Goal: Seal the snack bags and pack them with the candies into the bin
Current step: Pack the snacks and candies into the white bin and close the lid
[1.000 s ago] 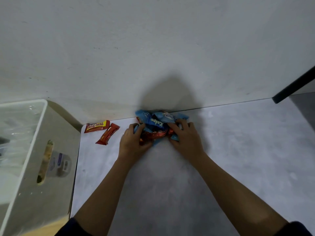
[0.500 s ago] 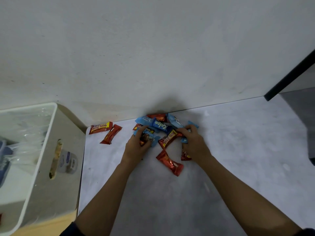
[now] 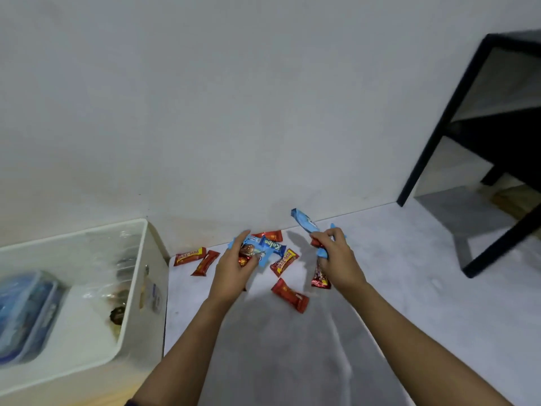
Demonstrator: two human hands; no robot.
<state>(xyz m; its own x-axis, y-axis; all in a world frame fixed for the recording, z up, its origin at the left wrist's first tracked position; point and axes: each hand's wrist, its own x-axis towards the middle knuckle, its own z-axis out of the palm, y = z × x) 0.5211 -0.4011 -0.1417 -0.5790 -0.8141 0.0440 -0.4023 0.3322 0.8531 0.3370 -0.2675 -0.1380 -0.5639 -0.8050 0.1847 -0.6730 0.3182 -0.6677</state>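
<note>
White wall, grey floor, black table

Single head-worn wide-angle view, no second camera to overlap with. It looks forward and steeply down from above the near edge of the grey mottled stone-look tabletop, facing the plain white wall along the far edge. Close range: both forearms enter from the bottom. White plastic open-top bin sits off the table's left edge; black metal-framed shelf at the far right corner. Edges curve from lens distortion.
</note>
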